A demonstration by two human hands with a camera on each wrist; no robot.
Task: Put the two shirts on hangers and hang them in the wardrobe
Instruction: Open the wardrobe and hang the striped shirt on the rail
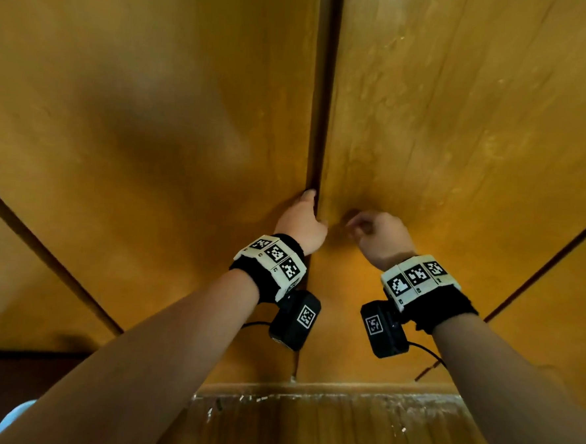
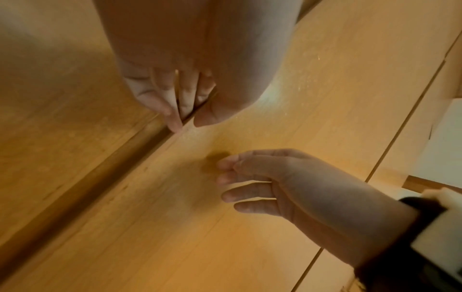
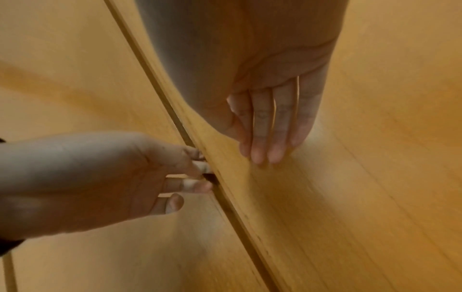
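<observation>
Two closed wooden wardrobe doors fill the head view: the left door (image 1: 154,110) and the right door (image 1: 462,129), with a dark seam (image 1: 324,86) between them. My left hand (image 1: 304,215) is at that seam. Its fingertips (image 3: 200,168) hook into the gap and its thumb (image 2: 207,118) lies on the right door's face (image 2: 300,98), so it grips that door's edge. My right hand (image 1: 363,226) hovers just right of it, holding nothing; its loosely straight fingertips (image 3: 265,156) are at the right door's surface (image 3: 350,177). No shirt or hanger is in view.
More panel seams run diagonally at the far left (image 1: 42,251) and far right (image 1: 539,264). A scuffed wooden ledge (image 1: 324,419) juts out below my wrists. A pale object (image 1: 15,414) shows at the bottom left corner. A white wall (image 2: 445,138) borders the wardrobe.
</observation>
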